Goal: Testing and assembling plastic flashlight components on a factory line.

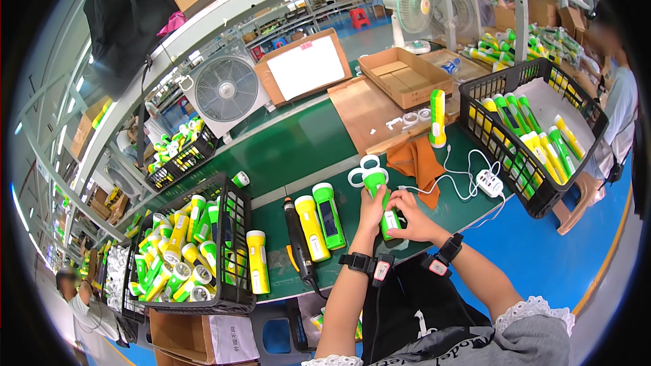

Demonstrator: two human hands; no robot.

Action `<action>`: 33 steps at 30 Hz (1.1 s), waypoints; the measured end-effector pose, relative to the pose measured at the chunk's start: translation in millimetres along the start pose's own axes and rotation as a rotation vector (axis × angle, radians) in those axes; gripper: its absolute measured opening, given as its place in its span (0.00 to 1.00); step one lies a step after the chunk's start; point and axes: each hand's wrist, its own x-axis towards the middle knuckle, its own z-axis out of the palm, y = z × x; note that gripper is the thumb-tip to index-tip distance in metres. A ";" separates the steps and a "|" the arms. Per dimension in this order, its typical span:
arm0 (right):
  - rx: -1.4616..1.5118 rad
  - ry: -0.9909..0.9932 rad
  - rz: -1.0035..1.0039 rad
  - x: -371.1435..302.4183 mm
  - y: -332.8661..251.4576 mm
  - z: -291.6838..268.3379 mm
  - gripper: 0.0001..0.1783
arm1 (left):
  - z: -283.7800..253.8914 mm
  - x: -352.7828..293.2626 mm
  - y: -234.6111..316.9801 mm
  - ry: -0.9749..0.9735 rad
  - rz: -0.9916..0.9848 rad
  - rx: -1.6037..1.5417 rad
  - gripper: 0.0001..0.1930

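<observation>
Green flashlight (pixel 373 179), in the head view, sits between both hands over the near side of the worktop (pixel 447 211), its wide head pointing away from the person. The left hand (pixel 370 213) has its grip wrapped round the body; the right hand (pixel 416 222) sets fingers against the lower part, and how firm that grip is I cannot tell. White rings (pixel 369 163) show just beyond the flashlight's head, with an orange cloth (pixel 424 171) to the right. Leftward lie a yellow flashlight (pixel 312 229) and a black-and-orange power tool (pixel 298 240), near a black crate (pixel 239 227) of flashlights
</observation>
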 end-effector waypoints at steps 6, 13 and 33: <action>1.042 -0.304 0.126 -17.4 14.8 -8.8 0.13 | 2.8 -4.4 4.8 0.074 -0.075 -0.056 0.17; 0.449 0.071 0.188 -5.5 3.7 -1.0 0.38 | -2.9 -4.3 18.3 0.118 -0.048 -0.265 0.17; 0.507 -0.163 0.201 0.7 -4.8 -4.8 0.55 | -1.1 -9.8 23.1 -0.009 0.292 -0.309 0.18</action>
